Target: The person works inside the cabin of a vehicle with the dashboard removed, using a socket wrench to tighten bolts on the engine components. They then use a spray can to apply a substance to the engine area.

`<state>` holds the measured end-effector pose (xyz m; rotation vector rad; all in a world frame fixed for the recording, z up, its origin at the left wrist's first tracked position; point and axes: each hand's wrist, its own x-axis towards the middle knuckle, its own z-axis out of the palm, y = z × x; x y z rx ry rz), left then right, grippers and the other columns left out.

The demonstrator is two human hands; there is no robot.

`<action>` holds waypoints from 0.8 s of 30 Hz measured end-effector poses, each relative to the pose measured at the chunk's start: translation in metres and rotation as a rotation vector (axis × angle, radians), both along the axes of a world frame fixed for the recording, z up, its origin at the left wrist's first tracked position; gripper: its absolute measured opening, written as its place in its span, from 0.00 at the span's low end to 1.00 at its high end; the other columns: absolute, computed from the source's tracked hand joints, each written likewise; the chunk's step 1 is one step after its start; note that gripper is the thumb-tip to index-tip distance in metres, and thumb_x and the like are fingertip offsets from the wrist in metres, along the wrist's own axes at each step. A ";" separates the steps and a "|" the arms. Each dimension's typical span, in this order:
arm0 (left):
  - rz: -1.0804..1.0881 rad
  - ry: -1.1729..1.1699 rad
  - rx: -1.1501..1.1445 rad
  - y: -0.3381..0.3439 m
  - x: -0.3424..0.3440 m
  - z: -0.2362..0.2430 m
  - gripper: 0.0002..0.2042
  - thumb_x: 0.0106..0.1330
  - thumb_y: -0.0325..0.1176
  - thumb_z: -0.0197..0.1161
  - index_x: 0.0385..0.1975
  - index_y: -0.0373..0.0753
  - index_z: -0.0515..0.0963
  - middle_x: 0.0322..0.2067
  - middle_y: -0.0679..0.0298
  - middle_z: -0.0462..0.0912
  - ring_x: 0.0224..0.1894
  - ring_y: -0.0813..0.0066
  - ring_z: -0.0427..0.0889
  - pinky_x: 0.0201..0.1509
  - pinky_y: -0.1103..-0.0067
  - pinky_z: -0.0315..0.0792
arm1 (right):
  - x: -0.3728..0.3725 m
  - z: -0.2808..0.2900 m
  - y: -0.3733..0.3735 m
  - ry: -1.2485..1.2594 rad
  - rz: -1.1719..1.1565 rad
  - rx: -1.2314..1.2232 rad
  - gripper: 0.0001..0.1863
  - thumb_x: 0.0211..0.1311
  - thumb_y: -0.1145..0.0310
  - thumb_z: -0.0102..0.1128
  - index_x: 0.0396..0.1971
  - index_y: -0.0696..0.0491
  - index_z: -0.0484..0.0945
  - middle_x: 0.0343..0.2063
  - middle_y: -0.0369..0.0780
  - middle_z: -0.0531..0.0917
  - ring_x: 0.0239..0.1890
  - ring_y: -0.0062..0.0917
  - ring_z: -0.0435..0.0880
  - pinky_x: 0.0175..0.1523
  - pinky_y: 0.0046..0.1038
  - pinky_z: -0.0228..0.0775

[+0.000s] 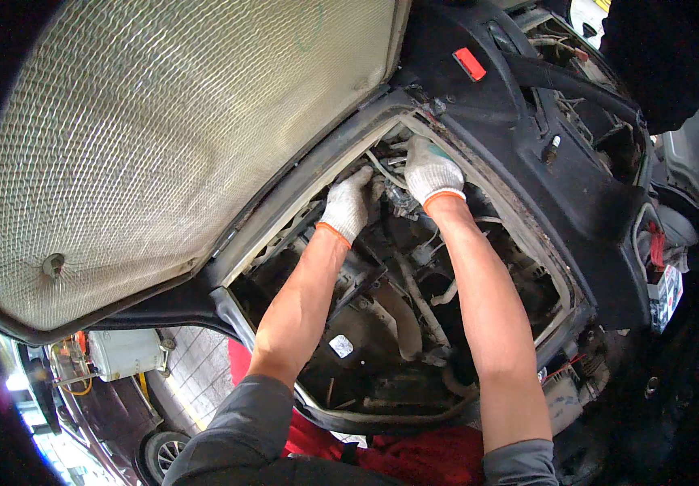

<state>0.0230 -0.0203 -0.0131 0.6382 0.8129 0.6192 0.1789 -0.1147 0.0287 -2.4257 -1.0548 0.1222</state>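
White-knit-gloved left hand (pixel 347 205) and right hand (pixel 434 170) are held apart, grips unclear, at the far end of the pale-rimmed engine opening (pixel 515 211); the slim pale hose (pixel 382 171) between them is best kept unkinked

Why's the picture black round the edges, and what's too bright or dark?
In the head view, the wide fisheye lens leaves black corners; head's lower left has white glare beside the dark maroon car; in head's middle, shadow dims the black, dusty engine compartment, while the big silvery, textured panel looks bright.
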 end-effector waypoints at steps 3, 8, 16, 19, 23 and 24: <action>0.040 0.009 0.023 -0.004 0.009 0.007 0.05 0.81 0.31 0.62 0.48 0.39 0.82 0.41 0.64 0.85 0.36 0.72 0.82 0.39 0.77 0.81 | -0.003 -0.004 -0.003 0.007 -0.022 0.022 0.13 0.79 0.57 0.53 0.50 0.47 0.82 0.40 0.53 0.90 0.45 0.53 0.89 0.50 0.54 0.80; 0.050 0.092 -0.016 0.026 0.030 -0.004 0.04 0.80 0.35 0.63 0.44 0.46 0.81 0.38 0.67 0.82 0.33 0.76 0.77 0.32 0.80 0.76 | -0.008 -0.006 0.003 -0.005 -0.023 0.029 0.14 0.80 0.58 0.52 0.54 0.47 0.79 0.38 0.54 0.90 0.43 0.54 0.90 0.48 0.54 0.80; -0.005 0.021 -0.094 0.017 0.024 -0.005 0.07 0.76 0.39 0.62 0.37 0.46 0.79 0.29 0.68 0.79 0.28 0.74 0.75 0.29 0.79 0.69 | 0.002 0.001 -0.012 -0.025 0.116 0.016 0.16 0.75 0.64 0.56 0.58 0.49 0.81 0.41 0.57 0.89 0.47 0.56 0.88 0.51 0.56 0.78; -0.101 0.129 -0.032 0.024 0.018 -0.003 0.08 0.79 0.39 0.57 0.39 0.45 0.76 0.32 0.65 0.78 0.30 0.73 0.77 0.33 0.76 0.75 | 0.001 -0.005 -0.005 -0.055 0.107 -0.009 0.14 0.74 0.66 0.56 0.55 0.49 0.82 0.40 0.55 0.89 0.45 0.54 0.89 0.48 0.55 0.79; -0.149 0.110 0.049 0.032 0.006 -0.009 0.10 0.80 0.39 0.58 0.49 0.39 0.80 0.35 0.61 0.83 0.29 0.72 0.79 0.34 0.74 0.76 | -0.007 -0.002 -0.006 -0.107 0.148 -0.010 0.17 0.70 0.71 0.59 0.57 0.49 0.82 0.42 0.55 0.89 0.46 0.52 0.90 0.50 0.53 0.81; -0.139 0.233 0.117 0.021 0.013 0.003 0.14 0.81 0.41 0.57 0.54 0.38 0.80 0.40 0.58 0.84 0.35 0.69 0.82 0.40 0.73 0.78 | -0.002 -0.001 -0.011 -0.155 0.135 -0.007 0.19 0.69 0.71 0.59 0.58 0.49 0.82 0.44 0.56 0.89 0.47 0.52 0.90 0.51 0.52 0.81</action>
